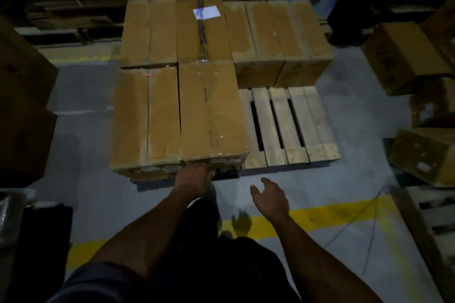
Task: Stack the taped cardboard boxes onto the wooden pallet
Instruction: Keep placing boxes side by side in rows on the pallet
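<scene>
Hands: left (194, 177) touches box (211, 110), right (270, 198) loosely open

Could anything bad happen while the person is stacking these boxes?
Maybe. The left hand touches the near edge of the front box, whose near end seems to reach past the wooden pallet, so it might tip or slide. The pallet's dark gaps between slats could catch fingers or a box corner. A thin cord lies on the floor to the right, which feet might trip on.
</scene>
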Motion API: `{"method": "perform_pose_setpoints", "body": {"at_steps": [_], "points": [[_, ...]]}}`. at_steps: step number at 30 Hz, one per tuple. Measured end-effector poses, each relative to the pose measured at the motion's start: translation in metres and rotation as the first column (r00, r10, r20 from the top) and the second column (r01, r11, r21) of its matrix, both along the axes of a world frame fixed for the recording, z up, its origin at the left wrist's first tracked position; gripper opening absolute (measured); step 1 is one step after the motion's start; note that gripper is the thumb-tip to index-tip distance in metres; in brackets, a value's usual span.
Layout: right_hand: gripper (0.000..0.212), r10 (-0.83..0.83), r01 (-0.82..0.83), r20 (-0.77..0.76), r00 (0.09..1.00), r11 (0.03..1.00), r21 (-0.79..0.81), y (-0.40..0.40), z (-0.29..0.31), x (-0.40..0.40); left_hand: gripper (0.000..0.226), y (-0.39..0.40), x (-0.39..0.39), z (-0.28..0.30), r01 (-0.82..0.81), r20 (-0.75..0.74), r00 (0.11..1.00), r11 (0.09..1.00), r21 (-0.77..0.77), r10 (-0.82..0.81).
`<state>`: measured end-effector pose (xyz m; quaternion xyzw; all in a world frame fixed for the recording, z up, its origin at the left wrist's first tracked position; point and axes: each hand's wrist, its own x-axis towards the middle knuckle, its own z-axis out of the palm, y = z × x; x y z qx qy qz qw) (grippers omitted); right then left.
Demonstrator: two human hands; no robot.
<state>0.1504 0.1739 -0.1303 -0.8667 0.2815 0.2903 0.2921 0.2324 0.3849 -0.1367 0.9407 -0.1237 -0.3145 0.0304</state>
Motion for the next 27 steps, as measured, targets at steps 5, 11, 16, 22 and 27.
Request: {"method": "perform_pose_setpoints", "body": {"at_steps": [5,11,16,22,27], "points": [[0.065,-0.089,0.09,0.088,0.992,0.996,-0.015,-0.015,0.043,-0.019,0.045,-0.014,-0.002,0.045,0.109,0.13,0.987,0.989,-0.098,-0.096],[0.062,-0.151,0.167,0.188,0.97,0.983,-0.072,-0.043,0.081,-0.01,0.046,-0.037,0.02,0.078,0.227,0.156,0.965,0.968,-0.108,-0.209],[0.059,-0.249,0.274,0.231,0.941,0.958,-0.083,-0.072,0.091,0.018,0.051,-0.078,0.061,0.081,0.335,0.149,0.937,0.933,-0.132,-0.316],[0.058,-0.396,0.431,0.254,0.883,0.897,-0.101,-0.109,0.094,0.035,0.067,-0.141,0.111,0.083,0.457,0.148,0.889,0.865,-0.209,-0.434],[0.061,-0.505,0.545,0.241,0.829,0.827,-0.139,-0.151,0.094,0.037,0.089,-0.203,0.14,0.091,0.548,0.16,0.836,0.792,-0.269,-0.525]]}}
